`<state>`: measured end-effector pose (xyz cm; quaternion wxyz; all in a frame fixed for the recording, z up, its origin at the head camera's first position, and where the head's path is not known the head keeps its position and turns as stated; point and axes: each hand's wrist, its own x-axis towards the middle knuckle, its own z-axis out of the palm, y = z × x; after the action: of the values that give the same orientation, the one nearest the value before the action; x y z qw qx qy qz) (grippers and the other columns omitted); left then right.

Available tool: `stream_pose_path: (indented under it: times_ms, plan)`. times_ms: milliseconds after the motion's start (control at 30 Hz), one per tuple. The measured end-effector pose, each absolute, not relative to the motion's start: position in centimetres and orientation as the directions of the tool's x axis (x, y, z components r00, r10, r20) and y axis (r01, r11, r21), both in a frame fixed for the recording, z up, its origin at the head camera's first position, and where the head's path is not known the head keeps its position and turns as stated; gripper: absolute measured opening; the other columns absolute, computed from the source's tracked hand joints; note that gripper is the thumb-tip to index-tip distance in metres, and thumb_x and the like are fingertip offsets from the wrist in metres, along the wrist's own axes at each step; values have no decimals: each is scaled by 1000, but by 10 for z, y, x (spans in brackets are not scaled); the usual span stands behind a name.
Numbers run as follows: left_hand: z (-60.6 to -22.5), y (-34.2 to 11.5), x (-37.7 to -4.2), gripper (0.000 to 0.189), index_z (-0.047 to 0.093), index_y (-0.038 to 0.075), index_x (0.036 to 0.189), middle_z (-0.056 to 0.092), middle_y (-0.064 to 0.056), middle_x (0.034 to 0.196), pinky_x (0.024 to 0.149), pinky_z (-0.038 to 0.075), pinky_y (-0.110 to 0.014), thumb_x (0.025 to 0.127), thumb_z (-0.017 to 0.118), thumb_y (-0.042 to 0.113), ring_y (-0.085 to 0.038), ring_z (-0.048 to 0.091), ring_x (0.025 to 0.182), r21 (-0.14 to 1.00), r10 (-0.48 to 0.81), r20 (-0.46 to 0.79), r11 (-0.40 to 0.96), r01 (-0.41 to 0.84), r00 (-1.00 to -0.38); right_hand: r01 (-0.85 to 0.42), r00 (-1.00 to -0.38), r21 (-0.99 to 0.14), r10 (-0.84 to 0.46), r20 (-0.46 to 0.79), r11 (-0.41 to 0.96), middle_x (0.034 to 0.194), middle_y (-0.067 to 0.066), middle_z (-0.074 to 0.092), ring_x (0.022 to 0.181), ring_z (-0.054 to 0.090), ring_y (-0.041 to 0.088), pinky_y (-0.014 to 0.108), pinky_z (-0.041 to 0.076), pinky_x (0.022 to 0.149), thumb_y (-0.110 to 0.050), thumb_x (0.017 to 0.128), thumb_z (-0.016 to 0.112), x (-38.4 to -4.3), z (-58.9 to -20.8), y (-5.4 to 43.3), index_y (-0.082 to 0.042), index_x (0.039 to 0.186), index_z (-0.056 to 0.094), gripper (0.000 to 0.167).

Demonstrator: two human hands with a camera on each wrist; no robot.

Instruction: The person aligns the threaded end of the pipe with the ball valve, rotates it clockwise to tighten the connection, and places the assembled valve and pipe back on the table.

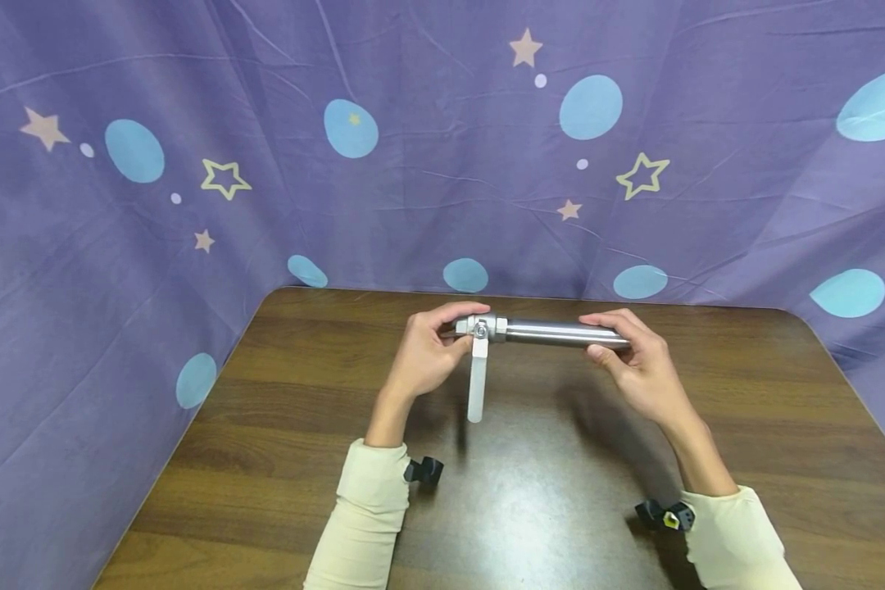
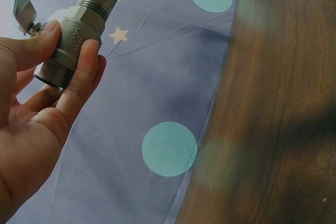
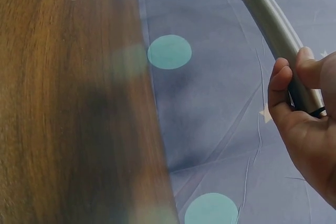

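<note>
One steel pipe [image 1: 549,331] meets a lever valve [image 1: 481,333] at its left, above the table's [image 1: 280,426] far half; left hand [image 1: 429,348] grips valve, right hand [image 1: 640,365] grips pipe; keeping both aligned should protect the threads [image 2: 94,2].

Marking, valve body [image 2: 74,35]: small characters stand on the metal surface, at 10 o'clock from the centre of the left wrist view. The characters are set in more than 1 short row and run aslant. Several round characters resemble the numeral 0; the complete string cannot be read with certainty. The remaining characters are too small and blurred to identify. A fingertip of the left hand [image 2: 32,142] lies just beside the marking, between 4 and 5 o'clock from it. In the head view, the valve body's characters are too small to read.
</note>
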<state>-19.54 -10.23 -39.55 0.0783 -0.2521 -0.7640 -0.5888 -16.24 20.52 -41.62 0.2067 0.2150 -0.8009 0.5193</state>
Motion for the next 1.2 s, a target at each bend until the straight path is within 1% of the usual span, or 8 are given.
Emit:
stream_pose_path:
  times_ms: [133, 300, 433, 567, 667, 767, 900, 1200]
  plan:
    - [-395, -102, -195, 46, 76, -1, 126, 78, -19, 125, 88, 68, -49, 84, 67, -18, -14, 70, 100, 861, 294, 418, 174, 478, -859, -552, -827, -746, -130, 547, 373, 108, -8, 67, 77, 65, 0, 11, 57, 67, 16, 90, 72, -162, -416, 205, -1, 128, 74, 41]
    - [-395, -102, -195, 47, 76, -1, 126, 77, -18, 127, 91, 67, -52, 84, 66, -19, -16, 70, 103, 861, 294, 419, 171, 479, -859, -550, -830, -751, -138, 540, 365, 108, -6, 67, 77, 65, 0, 11, 58, 68, 16, 92, 70, -163, -417, 205, 0, 128, 73, 40]
    - [-395, -102, -195, 47, 75, -2, 126, 77, -19, 127, 90, 68, -50, 83, 66, -19, -17, 71, 102, 860, 296, 423, 167, 482, -857, -576, -815, -742, -165, 556, 343, 122, 3, 67, 98, 64, 0, 8, 57, 79, 18, 92, 68, -163, -417, 204, 5, 132, 68, 42]
    - [-395, -102, -195, 47, 75, -2, 127, 77, -20, 126, 90, 68, -41, 83, 67, -19, -16, 72, 101, 857, 293, 428, 169, 487, -855, -617, -787, -727, -210, 580, 303, 140, 11, 57, 126, 53, 4, 8, 50, 101, 23, 88, 67, -162, -418, 203, 10, 138, 59, 53]
    - [-395, -103, -195, 48, 75, -1, 127, 77, -20, 126, 89, 68, -34, 83, 67, -19, -15, 71, 101, 857, 290, 429, 170, 487, -856, -634, -774, -712, -236, 588, 302, 142, 18, 53, 132, 48, 5, 8, 45, 107, 25, 86, 68, -162, -418, 203, 11, 138, 57, 55]
    - [-396, -103, -195, 48, 75, -1, 127, 77, -19, 126, 88, 67, -30, 83, 66, -19, -15, 71, 101, 859, 289, 427, 166, 484, -857, -631, -775, -701, -242, 583, 332, 134, 20, 55, 120, 52, 3, 7, 49, 94, 24, 86, 68, -161, -418, 203, 10, 134, 60, 50]
    - [-396, -104, -195, 48, 75, -1, 127, 77, -19, 126, 88, 67, -28, 83, 66, -20, -16, 71, 102, 864, 289, 423, 158, 479, -859, -616, -785, -695, -225, 577, 369, 124, 15, 61, 103, 55, 2, 6, 51, 76, 22, 87, 70, -161, -417, 203, 7, 129, 64, 46]
    - [-395, -103, -194, 47, 75, -1, 127, 78, -20, 125, 84, 64, -20, 83, 66, -18, -14, 70, 98, 867, 283, 414, 168, 470, -865, -616, -781, -692, -178, 599, 375, 120, 14, 66, 101, 59, 1, 6, 52, 79, 22, 87, 70, -161, -414, 203, 6, 127, 68, 43]
